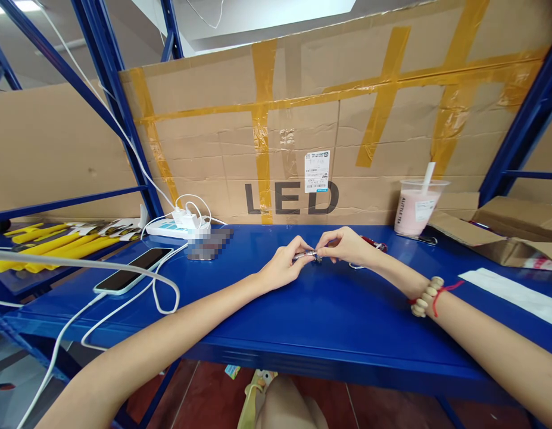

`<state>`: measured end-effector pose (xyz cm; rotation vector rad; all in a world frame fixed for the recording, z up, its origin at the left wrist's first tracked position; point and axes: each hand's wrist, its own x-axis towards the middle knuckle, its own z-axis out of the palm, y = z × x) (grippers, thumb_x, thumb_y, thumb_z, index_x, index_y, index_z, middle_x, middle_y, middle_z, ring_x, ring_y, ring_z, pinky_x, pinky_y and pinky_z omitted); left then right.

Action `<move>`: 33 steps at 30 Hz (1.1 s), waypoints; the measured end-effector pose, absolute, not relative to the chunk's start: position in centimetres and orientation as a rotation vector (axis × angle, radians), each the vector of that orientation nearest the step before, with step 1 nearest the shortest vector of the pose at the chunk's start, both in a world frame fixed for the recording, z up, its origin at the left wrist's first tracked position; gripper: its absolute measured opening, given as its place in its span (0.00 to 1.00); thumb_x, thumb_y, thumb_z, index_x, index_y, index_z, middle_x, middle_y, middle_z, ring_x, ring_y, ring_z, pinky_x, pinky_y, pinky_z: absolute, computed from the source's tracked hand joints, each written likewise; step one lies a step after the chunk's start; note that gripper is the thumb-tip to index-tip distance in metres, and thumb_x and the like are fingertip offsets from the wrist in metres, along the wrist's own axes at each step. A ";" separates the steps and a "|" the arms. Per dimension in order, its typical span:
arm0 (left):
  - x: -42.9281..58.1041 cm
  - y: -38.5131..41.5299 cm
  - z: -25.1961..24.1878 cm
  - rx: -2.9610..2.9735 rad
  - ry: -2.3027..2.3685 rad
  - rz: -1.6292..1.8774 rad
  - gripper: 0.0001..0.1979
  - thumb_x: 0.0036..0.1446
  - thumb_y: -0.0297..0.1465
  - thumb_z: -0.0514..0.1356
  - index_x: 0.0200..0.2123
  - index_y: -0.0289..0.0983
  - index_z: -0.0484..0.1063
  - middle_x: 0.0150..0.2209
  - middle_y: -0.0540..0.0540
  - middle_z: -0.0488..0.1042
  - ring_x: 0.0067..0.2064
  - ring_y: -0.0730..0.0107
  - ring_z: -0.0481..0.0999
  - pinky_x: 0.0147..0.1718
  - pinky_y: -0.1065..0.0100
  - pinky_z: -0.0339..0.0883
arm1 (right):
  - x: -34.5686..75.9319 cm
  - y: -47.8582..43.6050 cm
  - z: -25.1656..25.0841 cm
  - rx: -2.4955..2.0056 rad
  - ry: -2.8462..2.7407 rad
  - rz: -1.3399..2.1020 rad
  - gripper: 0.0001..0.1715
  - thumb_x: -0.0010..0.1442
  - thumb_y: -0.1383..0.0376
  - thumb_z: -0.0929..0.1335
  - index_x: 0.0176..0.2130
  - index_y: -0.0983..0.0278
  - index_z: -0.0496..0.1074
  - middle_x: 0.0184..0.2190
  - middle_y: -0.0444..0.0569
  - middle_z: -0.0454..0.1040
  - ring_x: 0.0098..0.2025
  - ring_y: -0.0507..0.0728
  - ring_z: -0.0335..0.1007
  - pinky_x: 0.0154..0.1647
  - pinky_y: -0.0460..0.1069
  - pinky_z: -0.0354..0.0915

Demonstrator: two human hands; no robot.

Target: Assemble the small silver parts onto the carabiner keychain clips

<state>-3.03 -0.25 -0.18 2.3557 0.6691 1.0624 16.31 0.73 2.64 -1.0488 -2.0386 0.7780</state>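
Over the middle of the blue table [276, 322], my two hands meet at a small slim silvery object [305, 255]; its exact kind is too small to make out. My left hand [287, 263] pinches it between thumb and fingers. At its right end, the fingertips of my right hand [340, 244] are closed on it as well. Small dark bits show just below the right fingertips. Behind my right forearm lies a dark red item [374, 243], partly hidden, with a thin metal ring [356, 266] near it.
To the left are a phone [135, 269] with white cables, a power strip [162, 228] and yellow-handled items [70, 244]. A pink drink cup [417, 208] with a straw, an open cardboard box [503, 238] and a white strip [521, 292] lie right. Cardboard [199, 155] stands behind.
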 end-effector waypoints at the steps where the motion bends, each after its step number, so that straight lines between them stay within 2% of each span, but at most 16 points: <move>1: -3.0 -0.2 -0.2 2.348 0.677 1.059 0.05 0.59 0.33 0.52 0.36 0.37 0.60 0.32 0.47 0.74 0.33 0.71 0.74 0.30 0.73 0.64 | 16.3 0.7 2.6 -1.038 -2.040 0.776 0.12 0.43 0.58 0.71 0.24 0.66 0.74 0.22 0.44 0.72 0.17 0.46 0.61 0.18 0.43 0.59; 8: -3.1 -0.2 -0.6 2.370 0.747 1.141 0.07 0.58 0.34 0.53 0.30 0.37 0.58 0.29 0.49 0.72 0.28 0.73 0.71 0.26 0.74 0.62 | 16.0 0.3 2.6 -0.950 -2.051 0.709 0.11 0.43 0.59 0.72 0.23 0.66 0.74 0.23 0.44 0.70 0.19 0.47 0.62 0.19 0.44 0.61; 14: -3.1 -0.1 -0.5 2.428 0.779 1.218 0.08 0.57 0.32 0.53 0.28 0.37 0.59 0.29 0.50 0.72 0.30 0.72 0.72 0.28 0.74 0.62 | 15.5 -0.4 3.0 -0.991 -2.034 0.657 0.14 0.43 0.57 0.72 0.23 0.66 0.75 0.23 0.45 0.69 0.18 0.47 0.62 0.18 0.44 0.60; 20: -3.1 0.0 -0.4 2.403 0.825 1.249 0.06 0.57 0.32 0.55 0.30 0.37 0.60 0.29 0.50 0.73 0.30 0.73 0.73 0.29 0.74 0.63 | 15.0 -0.9 3.2 -1.122 -1.931 0.736 0.18 0.41 0.53 0.72 0.21 0.67 0.74 0.22 0.45 0.70 0.19 0.47 0.60 0.20 0.45 0.58; 24: -3.1 -0.1 -0.3 2.389 0.776 1.253 0.03 0.57 0.30 0.55 0.34 0.37 0.63 0.32 0.49 0.75 0.33 0.72 0.75 0.32 0.74 0.65 | 15.0 -1.0 3.3 -1.248 -1.881 0.847 0.19 0.41 0.52 0.72 0.21 0.67 0.74 0.15 0.43 0.66 0.18 0.47 0.57 0.18 0.43 0.53; 28: -3.1 -0.2 -0.1 2.427 0.803 1.216 0.06 0.57 0.30 0.55 0.39 0.37 0.66 0.32 0.49 0.76 0.33 0.72 0.75 0.33 0.73 0.66 | 15.0 -1.1 3.4 -1.302 -1.836 0.919 0.21 0.40 0.50 0.73 0.21 0.66 0.74 0.13 0.41 0.63 0.18 0.46 0.53 0.17 0.43 0.50; 33: -3.0 0.0 0.0 2.418 0.812 1.255 0.06 0.57 0.30 0.55 0.37 0.36 0.69 0.34 0.48 0.76 0.34 0.71 0.75 0.32 0.74 0.66 | 15.0 -0.8 3.3 -1.316 -1.819 0.945 0.23 0.39 0.49 0.73 0.25 0.66 0.75 0.14 0.41 0.63 0.18 0.46 0.53 0.17 0.43 0.50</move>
